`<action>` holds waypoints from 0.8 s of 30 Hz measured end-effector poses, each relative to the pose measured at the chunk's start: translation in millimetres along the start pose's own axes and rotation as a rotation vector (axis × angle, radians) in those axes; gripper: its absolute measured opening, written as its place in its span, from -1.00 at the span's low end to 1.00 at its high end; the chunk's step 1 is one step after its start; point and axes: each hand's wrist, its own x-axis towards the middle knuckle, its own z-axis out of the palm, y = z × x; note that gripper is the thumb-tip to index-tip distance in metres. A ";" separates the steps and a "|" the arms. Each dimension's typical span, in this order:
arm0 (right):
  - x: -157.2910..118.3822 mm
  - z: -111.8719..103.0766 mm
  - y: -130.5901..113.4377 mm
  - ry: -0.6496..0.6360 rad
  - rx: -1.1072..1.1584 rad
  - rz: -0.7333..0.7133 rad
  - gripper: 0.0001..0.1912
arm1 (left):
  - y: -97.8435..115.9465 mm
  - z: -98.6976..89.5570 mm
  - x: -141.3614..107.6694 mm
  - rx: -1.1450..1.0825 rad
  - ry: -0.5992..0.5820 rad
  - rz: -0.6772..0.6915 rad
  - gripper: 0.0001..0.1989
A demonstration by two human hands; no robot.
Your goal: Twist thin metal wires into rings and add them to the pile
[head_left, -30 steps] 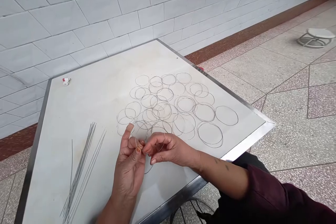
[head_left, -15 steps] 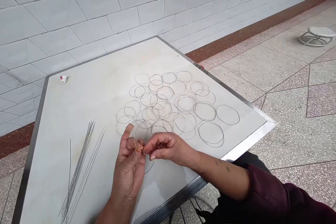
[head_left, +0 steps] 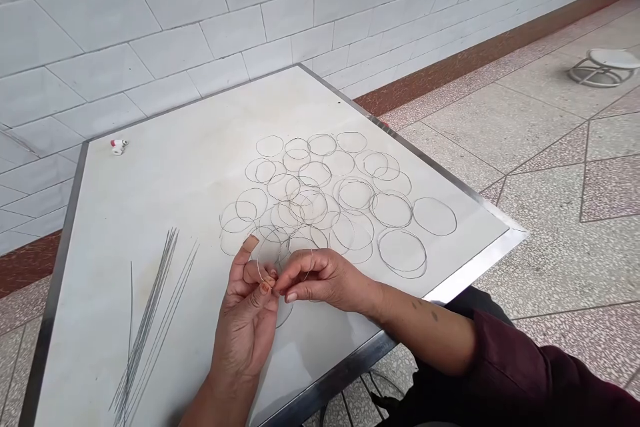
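My left hand (head_left: pixel 250 307) pinches a thin wire ring (head_left: pixel 259 265) between thumb and fingers, the index finger raised. Close against it, my right hand (head_left: pixel 320 280) grips the same wire with bent fingers; the point where the wire ends meet is mostly covered by fingertips. Part of the ring's loop shows above both hands. Behind them many overlapping wire rings (head_left: pixel 393 209) lie flat on the white table (head_left: pixel 200 180). To the left of my left hand rests a loose bundle of straight wires (head_left: pixel 150 320).
A small white and red object (head_left: pixel 119 147) sits near the table's far left corner. Metal edging (head_left: pixel 470 267) borders the table, which stands by a tiled wall (head_left: pixel 175 20). A round white stool (head_left: pixel 605 67) is on the floor at far right.
Both hands keep hold of the wire ring in nearly the same place, with only slight finger movement. The view has shifted a little.
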 end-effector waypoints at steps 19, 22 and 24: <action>0.6 -2.2 1.0 -0.004 0.044 0.038 -0.82 | -1.2 2.2 0.7 -0.027 0.047 -0.014 -0.37; 1.2 -1.5 -1.5 0.020 0.071 0.078 -0.84 | -1.0 2.2 0.4 -0.013 0.038 -0.009 -0.38; 1.7 -1.2 -3.7 0.039 0.100 0.108 -0.82 | -0.6 1.8 0.7 -0.002 0.036 -0.004 -0.40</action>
